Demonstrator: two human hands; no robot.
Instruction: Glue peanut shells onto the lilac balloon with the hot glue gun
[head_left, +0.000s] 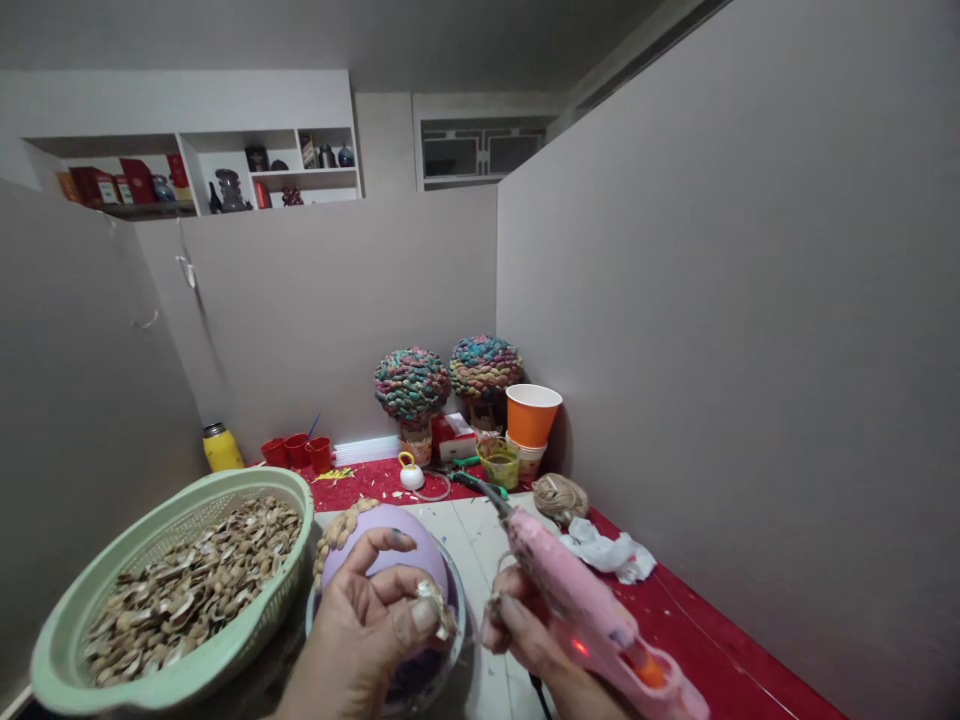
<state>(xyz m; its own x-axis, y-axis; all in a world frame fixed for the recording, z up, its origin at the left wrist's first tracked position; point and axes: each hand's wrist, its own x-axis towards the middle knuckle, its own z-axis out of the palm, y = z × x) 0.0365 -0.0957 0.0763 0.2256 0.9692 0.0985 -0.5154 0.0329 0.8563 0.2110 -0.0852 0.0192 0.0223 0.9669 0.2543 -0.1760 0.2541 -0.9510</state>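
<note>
My left hand [375,625] pinches a peanut shell piece [437,608] between thumb and fingers, its pale inside showing. In my right hand [536,640] is a pink hot glue gun [577,590], its nozzle pointing up and left and a red light glowing on its side. The thumb and fingertips of that hand are also pressed together, perhaps on a small bit I cannot make out. Behind my left hand, a purple balloon [405,530] rests in a bowl [459,605], with rows of peanut shells [339,535] on its upper left; my hand hides part of it.
A green basket [300,490] of peanut shells [195,590] stands left. Behind are two colourful shell-covered balls [412,384] on stands, red cups [297,451], a yellow bottle [222,448], an orange paper bucket [532,416] and twine [560,497]. Grey partitions [720,330] enclose the table.
</note>
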